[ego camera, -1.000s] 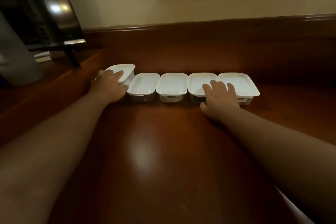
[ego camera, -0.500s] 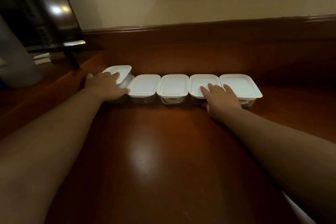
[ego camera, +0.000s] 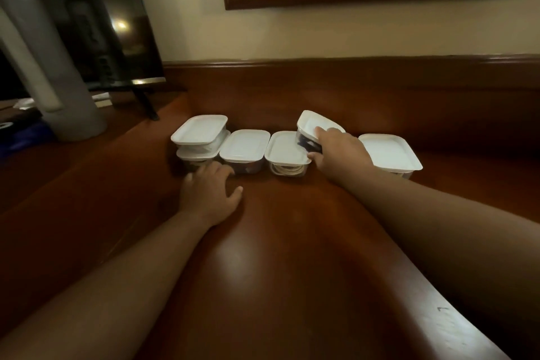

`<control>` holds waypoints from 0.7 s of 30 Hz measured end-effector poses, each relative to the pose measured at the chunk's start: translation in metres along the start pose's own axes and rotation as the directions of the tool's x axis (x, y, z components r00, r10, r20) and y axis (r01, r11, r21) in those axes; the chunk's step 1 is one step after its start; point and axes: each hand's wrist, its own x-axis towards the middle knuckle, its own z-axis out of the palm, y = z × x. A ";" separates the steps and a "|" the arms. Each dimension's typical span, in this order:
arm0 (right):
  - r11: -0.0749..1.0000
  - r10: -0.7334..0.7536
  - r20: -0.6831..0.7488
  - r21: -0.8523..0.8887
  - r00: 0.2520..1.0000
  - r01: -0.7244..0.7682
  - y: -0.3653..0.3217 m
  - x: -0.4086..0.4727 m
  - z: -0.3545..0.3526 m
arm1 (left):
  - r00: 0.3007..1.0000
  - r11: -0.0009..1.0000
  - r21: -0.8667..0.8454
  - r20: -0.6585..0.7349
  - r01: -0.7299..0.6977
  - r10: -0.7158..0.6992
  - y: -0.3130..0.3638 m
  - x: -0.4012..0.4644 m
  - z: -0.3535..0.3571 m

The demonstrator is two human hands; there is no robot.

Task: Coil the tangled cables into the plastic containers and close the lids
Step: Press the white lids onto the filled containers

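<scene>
A row of lidded plastic boxes stands along the back of the wooden counter (ego camera: 277, 257), all with white lids on.

The right hand (ego camera: 339, 152) holds the 4th box (ego camera: 317, 130) off the counter, tilted, its near edge raised over the 3rd box (ego camera: 287, 152). The grip is closed round it: fingers curl over the lid's near edge, the thumb sits low by the 3rd box's corner. Something dark shows through the held box's clear wall; what it is cannot be told.

The 3rd box shows a pale cable (ego camera: 287, 170) coiled inside. Just left of it stands the 2nd box (ego camera: 245, 145), touching or nearly so. At the left end 2 boxes are stacked, the top box (ego camera: 200, 129) sitting slightly askew on the bottom box (ego camera: 190, 155). The right box (ego camera: 390, 152) stands alone at the far end, apart from the 3rd, with the right arm between.

The left hand (ego camera: 209, 194) lies flat on the counter in front of the stack, fingers spread and loose, holding nothing; its fingertips reach the foot of the bottom box.

A dark screen (ego camera: 105, 23) on a stand and a pale grey cylinder (ego camera: 58, 82) are at the left.
</scene>
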 end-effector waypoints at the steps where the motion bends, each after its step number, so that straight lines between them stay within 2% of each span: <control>1: 0.999 -0.033 0.007 -0.019 0.999 0.033 -0.008 0.004 0.000 | 0.996 0.999 -0.021 0.085 0.043 -0.041 -0.001 -0.002 0.004; 4: 0.988 -0.125 0.014 -0.089 0.992 0.126 -0.037 0.016 0.004 | 0.923 0.981 0.024 0.335 0.193 -0.189 -0.006 -0.003 0.009; 6: 0.978 -0.162 0.023 -0.131 0.986 0.164 -0.055 0.025 0.011 | 0.886 0.973 0.020 0.409 0.229 -0.217 -0.008 -0.002 0.012; 14: 0.918 -0.275 0.073 -0.277 0.959 0.284 -0.111 0.057 0.034 | 0.900 0.980 -0.020 0.400 0.199 -0.174 -0.010 0.002 0.015; 17: 0.926 -0.284 0.055 -0.242 0.957 0.289 -0.123 0.067 0.037 | 0.899 0.981 -0.011 0.404 0.193 -0.172 -0.010 0.002 0.015; 21: 0.952 -0.289 0.054 -0.090 0.956 0.293 -0.128 0.070 0.041 | 0.901 0.982 -0.015 0.399 0.189 -0.168 -0.011 0.003 0.014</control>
